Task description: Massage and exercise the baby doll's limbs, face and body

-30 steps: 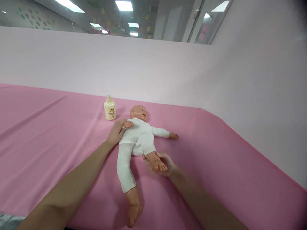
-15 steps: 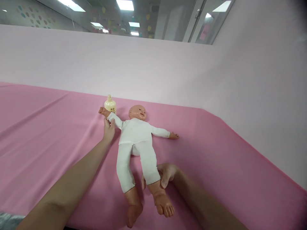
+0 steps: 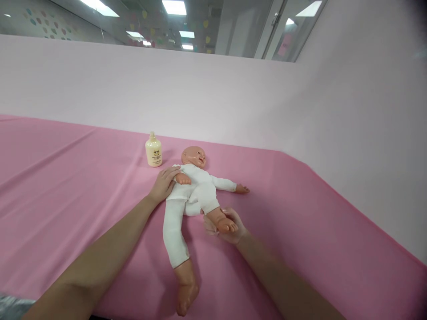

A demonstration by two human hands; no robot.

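Observation:
A baby doll (image 3: 196, 184) in white clothing lies on its back on a pink sheet (image 3: 300, 231). My left hand (image 3: 164, 183) is closed on the doll's arm, on the left side, which is folded over the chest. My right hand (image 3: 230, 226) grips the doll's lower leg from below and holds that leg up, bent at the hip. The doll's other leg (image 3: 176, 235) lies straight along the sheet. Its other arm (image 3: 224, 183) stretches out to the right. Fingers of my right hand are partly hidden behind the leg.
A cream bottle (image 3: 154, 151) stands upright on the sheet, left of the doll's head. Behind it rises a pale wall (image 3: 200, 98) with a window (image 3: 193, 26) above. The wall turns and comes forward on the right.
My left hand has brought the doll's arm from outstretched to across the chest, uncovering the bottle. The leg in my right hand has gone from straight to raised and bent.

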